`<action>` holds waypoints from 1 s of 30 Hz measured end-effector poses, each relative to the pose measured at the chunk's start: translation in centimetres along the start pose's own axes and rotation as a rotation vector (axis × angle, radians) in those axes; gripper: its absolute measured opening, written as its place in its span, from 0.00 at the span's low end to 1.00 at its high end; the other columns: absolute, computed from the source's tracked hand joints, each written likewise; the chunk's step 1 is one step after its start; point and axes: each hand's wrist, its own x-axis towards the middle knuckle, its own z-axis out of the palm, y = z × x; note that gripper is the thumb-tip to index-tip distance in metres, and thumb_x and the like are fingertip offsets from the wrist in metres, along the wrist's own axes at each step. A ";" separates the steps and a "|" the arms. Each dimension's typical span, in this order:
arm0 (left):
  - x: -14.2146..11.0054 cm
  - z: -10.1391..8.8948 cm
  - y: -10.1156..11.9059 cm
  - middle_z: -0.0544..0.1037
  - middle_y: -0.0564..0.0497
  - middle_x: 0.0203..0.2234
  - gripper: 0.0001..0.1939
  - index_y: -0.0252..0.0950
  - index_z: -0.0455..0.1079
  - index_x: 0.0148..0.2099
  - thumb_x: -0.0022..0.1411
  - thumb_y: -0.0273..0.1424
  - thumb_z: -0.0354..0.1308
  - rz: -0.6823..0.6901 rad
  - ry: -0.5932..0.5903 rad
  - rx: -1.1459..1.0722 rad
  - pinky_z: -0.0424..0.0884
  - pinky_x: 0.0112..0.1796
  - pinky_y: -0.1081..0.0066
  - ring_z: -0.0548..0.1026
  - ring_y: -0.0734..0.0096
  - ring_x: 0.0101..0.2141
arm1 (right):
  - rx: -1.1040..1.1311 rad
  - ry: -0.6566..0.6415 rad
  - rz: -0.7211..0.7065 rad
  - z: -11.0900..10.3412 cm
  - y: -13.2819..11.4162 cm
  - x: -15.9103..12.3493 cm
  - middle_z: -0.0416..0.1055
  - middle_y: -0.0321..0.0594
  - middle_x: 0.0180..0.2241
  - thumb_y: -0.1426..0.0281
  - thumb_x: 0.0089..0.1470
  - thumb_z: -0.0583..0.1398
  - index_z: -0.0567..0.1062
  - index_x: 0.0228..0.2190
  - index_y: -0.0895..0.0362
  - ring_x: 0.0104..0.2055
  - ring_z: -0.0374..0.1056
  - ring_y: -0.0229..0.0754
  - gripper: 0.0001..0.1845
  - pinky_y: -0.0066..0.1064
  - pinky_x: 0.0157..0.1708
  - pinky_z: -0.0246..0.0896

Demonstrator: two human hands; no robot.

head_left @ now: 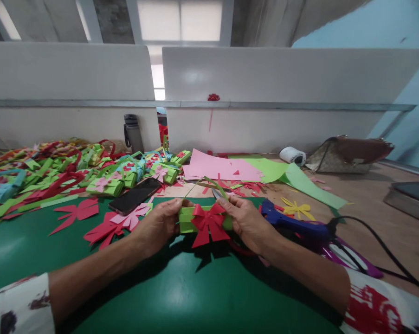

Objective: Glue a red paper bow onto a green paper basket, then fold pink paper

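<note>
Green paper box (186, 222): ctr., over green surface (181, 299) — red bow (209, 221) on front.
L hand (163, 223): pinching box, 9 o'clock end.
R hand (248, 223): pinching box, 3 o'clock end.
Blue glue gun (293, 223): 3 o'clock, past R hand.
Phone (135, 195): approx. 10 o'clock.

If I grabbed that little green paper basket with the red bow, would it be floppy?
The green paper basket looks like folded paper, so it's probably light. Its handle is a narrow strip, so it might bend. The red bow has loose tails that could crease.
</note>
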 end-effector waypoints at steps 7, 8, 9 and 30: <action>0.6 -0.7 -0.3 0.77 0.48 0.33 0.14 0.34 0.71 0.37 0.50 0.34 0.69 -0.025 0.112 -0.014 0.76 0.31 0.70 0.77 0.68 0.32 | -0.042 0.050 -0.066 -0.3 0.5 0.1 0.67 0.31 0.24 0.55 0.39 0.70 0.70 0.27 0.55 0.26 0.64 0.35 0.21 0.29 0.28 0.62; 0.7 -0.8 -0.4 0.76 0.48 0.33 0.14 0.34 0.71 0.37 0.50 0.32 0.68 -0.033 0.126 -0.015 0.76 0.29 0.71 0.77 0.68 0.31 | -0.044 0.049 -0.065 -0.2 0.4 0.0 0.68 0.31 0.24 0.55 0.40 0.70 0.70 0.28 0.55 0.25 0.64 0.35 0.21 0.30 0.28 0.62; 0.7 -0.8 -0.4 0.76 0.48 0.32 0.13 0.33 0.70 0.37 0.51 0.30 0.68 -0.040 0.135 -0.021 0.76 0.27 0.71 0.76 0.68 0.31 | -0.045 0.047 -0.063 -0.2 0.3 -0.1 0.67 0.31 0.23 0.54 0.41 0.69 0.70 0.28 0.55 0.24 0.64 0.35 0.21 0.30 0.27 0.62; 0.3 -1.0 -0.2 0.76 0.47 0.32 0.09 0.31 0.71 0.37 0.52 0.23 0.66 -0.005 0.185 -0.138 0.78 0.25 0.67 0.77 0.66 0.29 | -0.215 -0.004 -0.108 -0.1 -0.5 -0.5 0.75 0.43 0.41 0.59 0.39 0.71 0.71 0.45 0.55 0.44 0.71 0.47 0.31 0.38 0.45 0.66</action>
